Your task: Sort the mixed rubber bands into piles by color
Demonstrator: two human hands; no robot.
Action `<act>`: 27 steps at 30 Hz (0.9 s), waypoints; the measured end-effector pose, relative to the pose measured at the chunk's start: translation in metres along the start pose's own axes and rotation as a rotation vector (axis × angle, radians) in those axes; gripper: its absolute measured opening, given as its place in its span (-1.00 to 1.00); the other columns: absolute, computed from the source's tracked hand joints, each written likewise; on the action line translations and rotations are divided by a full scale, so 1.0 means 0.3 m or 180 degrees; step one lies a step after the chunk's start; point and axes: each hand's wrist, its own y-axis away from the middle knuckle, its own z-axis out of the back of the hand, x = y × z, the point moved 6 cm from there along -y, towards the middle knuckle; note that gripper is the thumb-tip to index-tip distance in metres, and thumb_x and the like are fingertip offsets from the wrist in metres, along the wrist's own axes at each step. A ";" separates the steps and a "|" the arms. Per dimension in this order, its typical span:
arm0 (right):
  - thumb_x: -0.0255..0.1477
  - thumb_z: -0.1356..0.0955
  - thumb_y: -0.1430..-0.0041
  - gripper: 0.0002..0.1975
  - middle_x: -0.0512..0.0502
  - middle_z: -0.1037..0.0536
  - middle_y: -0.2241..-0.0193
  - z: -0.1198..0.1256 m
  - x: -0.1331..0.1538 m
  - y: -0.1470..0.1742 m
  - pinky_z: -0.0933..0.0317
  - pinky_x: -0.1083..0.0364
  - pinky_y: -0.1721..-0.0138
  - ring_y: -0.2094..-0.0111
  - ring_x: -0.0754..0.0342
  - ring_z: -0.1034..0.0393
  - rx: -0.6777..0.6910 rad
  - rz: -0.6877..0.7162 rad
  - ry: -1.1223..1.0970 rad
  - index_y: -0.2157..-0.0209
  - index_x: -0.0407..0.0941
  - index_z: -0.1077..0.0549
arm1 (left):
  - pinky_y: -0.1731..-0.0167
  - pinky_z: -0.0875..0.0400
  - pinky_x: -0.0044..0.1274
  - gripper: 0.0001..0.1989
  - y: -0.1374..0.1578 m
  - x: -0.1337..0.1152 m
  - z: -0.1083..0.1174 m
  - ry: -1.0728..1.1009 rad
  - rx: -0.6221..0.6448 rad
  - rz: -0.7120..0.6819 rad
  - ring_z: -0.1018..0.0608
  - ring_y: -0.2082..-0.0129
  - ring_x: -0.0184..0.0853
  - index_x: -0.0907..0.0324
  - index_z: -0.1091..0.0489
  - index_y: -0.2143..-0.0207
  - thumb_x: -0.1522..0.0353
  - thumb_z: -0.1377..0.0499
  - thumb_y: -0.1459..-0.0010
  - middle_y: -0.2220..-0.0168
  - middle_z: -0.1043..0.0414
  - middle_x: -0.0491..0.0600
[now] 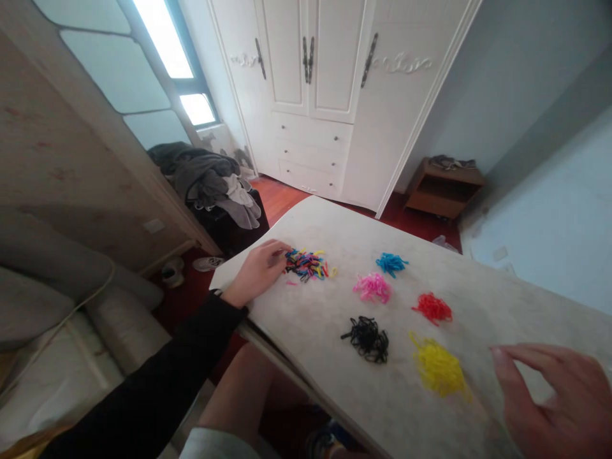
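Your pale table (pixel 329 223) carries six piles of small bands. Take the pink pile (pixel 373 288) as your landmark: the mixed-colour pile (pixel 308 264) lies to its left, the blue pile (pixel 392 263) just beyond and to its right. The red pile (pixel 433 308) sits right of it and slightly nearer you, the black pile (pixel 367 340) nearer you, the yellow pile (pixel 438 366) nearer and rightward.

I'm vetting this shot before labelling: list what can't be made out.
- Head view: any grip by the left hand; its fingertips blend into the mixed pile.
- Head view: the wrist of the right hand, cut off by the picture's edge; blur obscures any grip.
- Head view: the mixed pile's exact count; its small pieces overlap.
- Head view: the wardrobe's inside, hidden by closed doors.
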 end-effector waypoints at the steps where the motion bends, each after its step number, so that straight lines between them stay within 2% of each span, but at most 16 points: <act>1: -0.39 -0.38 -0.27 -0.93 -0.06 -0.52 0.39 0.001 0.010 -0.010 -0.28 -0.15 0.25 0.38 -0.12 -0.41 -0.0026 0.0032 0.0092 0.33 0.05 -0.46 | 0.05 -0.51 -0.40 -0.75 -0.007 0.003 -0.002 0.0037 -0.0003 -0.0072 -0.60 0.13 -0.24 0.14 -0.54 0.13 0.42 -0.12 -0.19 0.11 -0.57 0.01; 2: -0.37 -0.37 -0.29 -0.92 -0.06 -0.53 0.38 -0.006 0.017 -0.017 -0.29 -0.16 0.22 0.35 -0.13 -0.42 0.0045 0.0032 0.0163 0.34 0.05 -0.45 | 0.07 -0.51 -0.41 -0.75 -0.014 0.007 -0.004 0.0049 -0.0023 -0.0148 -0.60 0.14 -0.24 0.15 -0.55 0.14 0.41 -0.13 -0.18 0.12 -0.57 0.01; 5: -0.34 -0.36 -0.27 -0.87 -0.06 -0.50 0.41 -0.003 0.040 -0.025 -0.28 -0.10 0.24 0.34 -0.10 -0.39 -0.0140 0.0279 0.0170 0.39 0.01 -0.41 | 0.08 -0.50 -0.41 -0.79 -0.040 0.019 -0.018 -0.0008 -0.0061 -0.0279 -0.58 0.19 -0.24 0.17 -0.57 0.19 0.38 -0.18 -0.14 0.18 -0.56 0.01; 9: -0.36 -0.33 -0.24 -0.83 -0.08 -0.48 0.44 0.000 -0.020 -0.004 -0.23 -0.01 0.31 0.33 -0.04 -0.33 -0.0468 -0.0088 0.0177 0.45 -0.06 -0.41 | 0.10 -0.48 -0.42 -0.84 -0.059 0.010 -0.032 -0.0089 -0.0154 -0.0290 -0.55 0.20 -0.23 0.19 -0.58 0.27 0.41 -0.22 -0.09 0.23 -0.54 0.03; 16: -0.35 -0.32 -0.08 -0.84 -0.09 -0.44 0.49 -0.027 -0.177 0.054 -0.16 0.02 0.36 0.36 -0.03 -0.29 -0.0649 -0.0921 0.0022 0.54 -0.07 -0.38 | 0.14 -0.44 -0.38 -0.91 -0.051 -0.020 -0.034 -0.0228 -0.0197 -0.0340 -0.52 0.27 -0.20 0.20 -0.49 0.44 0.49 -0.20 -0.09 0.30 -0.48 0.07; 23: -0.34 -0.33 -0.07 -0.84 -0.08 -0.42 0.49 -0.032 -0.195 0.049 -0.16 0.01 0.34 0.35 -0.03 -0.30 -0.0636 -0.1129 -0.0160 0.55 -0.07 -0.38 | 0.17 -0.43 -0.37 -0.89 -0.060 -0.013 -0.026 0.0053 -0.0331 -0.0464 -0.50 0.24 -0.19 0.17 -0.41 0.41 0.44 -0.17 -0.21 0.27 -0.47 0.08; 27: -0.33 -0.34 -0.06 -0.83 -0.07 -0.43 0.50 -0.047 -0.202 0.056 -0.18 0.00 0.34 0.36 -0.03 -0.31 -0.0526 -0.1229 -0.0258 0.55 -0.06 -0.39 | 0.13 -0.42 -0.35 -0.89 -0.056 -0.027 -0.018 0.0116 -0.0328 -0.0509 -0.48 0.23 -0.18 0.15 -0.38 0.41 0.45 -0.16 -0.21 0.33 -0.47 0.04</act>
